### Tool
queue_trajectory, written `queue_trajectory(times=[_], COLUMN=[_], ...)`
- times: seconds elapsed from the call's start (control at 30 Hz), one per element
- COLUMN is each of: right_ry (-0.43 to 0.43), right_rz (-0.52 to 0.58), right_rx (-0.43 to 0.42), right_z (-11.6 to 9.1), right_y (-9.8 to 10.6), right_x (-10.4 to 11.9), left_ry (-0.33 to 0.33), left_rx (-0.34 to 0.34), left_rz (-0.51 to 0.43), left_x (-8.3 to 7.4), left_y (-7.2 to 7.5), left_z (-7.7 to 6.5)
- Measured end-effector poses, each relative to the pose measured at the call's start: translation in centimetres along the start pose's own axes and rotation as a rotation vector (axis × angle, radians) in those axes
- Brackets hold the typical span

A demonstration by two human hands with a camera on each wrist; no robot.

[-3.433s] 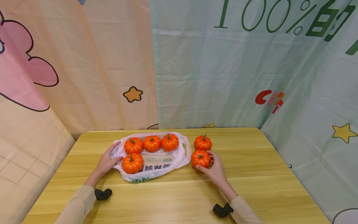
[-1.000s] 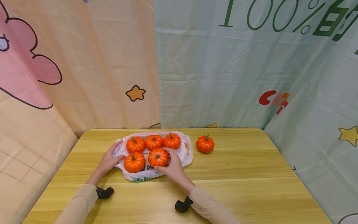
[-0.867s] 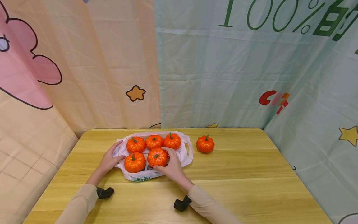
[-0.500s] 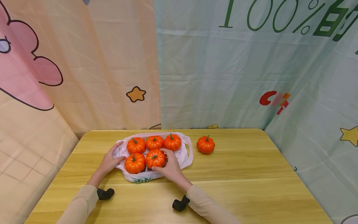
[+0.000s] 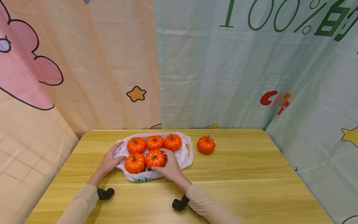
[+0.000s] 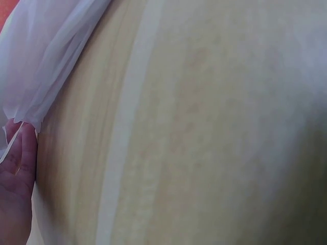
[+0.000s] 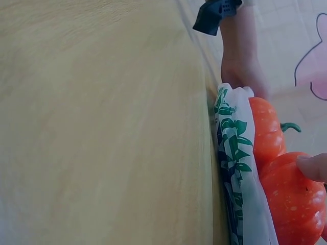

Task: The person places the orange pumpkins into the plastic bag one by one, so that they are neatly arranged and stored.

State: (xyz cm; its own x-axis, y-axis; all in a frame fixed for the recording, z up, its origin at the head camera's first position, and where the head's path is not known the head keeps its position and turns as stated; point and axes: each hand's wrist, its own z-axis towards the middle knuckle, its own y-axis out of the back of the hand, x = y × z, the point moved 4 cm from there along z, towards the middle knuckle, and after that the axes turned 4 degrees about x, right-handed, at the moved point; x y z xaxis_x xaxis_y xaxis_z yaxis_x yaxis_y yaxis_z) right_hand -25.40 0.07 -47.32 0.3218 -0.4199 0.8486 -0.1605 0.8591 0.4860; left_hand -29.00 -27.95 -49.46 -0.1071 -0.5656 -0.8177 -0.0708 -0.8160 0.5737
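Note:
My right hand (image 5: 172, 169) holds a small orange pumpkin (image 5: 154, 158) with a green stem, thumb at its front and fingers behind. This pumpkin sits at the front of a white plastic bag (image 5: 185, 160) spread over a shallow box or tray. Another pumpkin (image 5: 135, 163) stands at its left, and several more, such as the middle one (image 5: 154, 142), line the back. My left hand (image 5: 108, 162) grips the bag's left end; in the left wrist view its fingers (image 6: 29, 153) are against the plastic. The right wrist view shows my thumb (image 7: 314, 167) on the held pumpkin (image 7: 294, 199).
A single pumpkin (image 5: 206, 145) stands on the wooden table (image 5: 251, 174) to the right of the bag. Printed curtains (image 5: 212, 77) hang behind the table and at both sides. Black wrist mounts (image 5: 180, 203) stick out from both sleeves.
My right hand has brought the front pumpkin from the table at the right into the bag, then shifted it slightly left beside its neighbour. My left hand has stayed at the bag's left end.

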Motion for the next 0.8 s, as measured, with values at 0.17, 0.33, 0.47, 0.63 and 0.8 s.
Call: queue_trajectory(times=[0.17,0.33,0.47,0.63,0.8], right_ry=[-0.013,-0.03,-0.027,-0.011,0.018], right_rz=[-0.01,-0.001,0.004,0.001,-0.013], right_rx=[0.013,0.027,0.038,0.075,0.092], right_z=[-0.07,-0.07,-0.02,0.05,-0.08], right_y=[-0.07,-0.14,-0.15,-0.26,-0.35], right_x=[-0.33,-0.56,-0.55,-0.6,-0.62], left_ry=[-0.018,-0.022,-0.017,-0.011,-0.008], left_rx=[-0.007,-0.005,-0.003,0.001,-0.001], left_rz=[-0.009,-0.006,-0.013,-0.02,-0.013], left_x=[0.11,0.07,-0.01,-0.07,-0.11], left_y=[-0.01,-0.01,0.04,0.07,0.01], left_z=[0.04,0.05,0.07,0.04,-0.04])
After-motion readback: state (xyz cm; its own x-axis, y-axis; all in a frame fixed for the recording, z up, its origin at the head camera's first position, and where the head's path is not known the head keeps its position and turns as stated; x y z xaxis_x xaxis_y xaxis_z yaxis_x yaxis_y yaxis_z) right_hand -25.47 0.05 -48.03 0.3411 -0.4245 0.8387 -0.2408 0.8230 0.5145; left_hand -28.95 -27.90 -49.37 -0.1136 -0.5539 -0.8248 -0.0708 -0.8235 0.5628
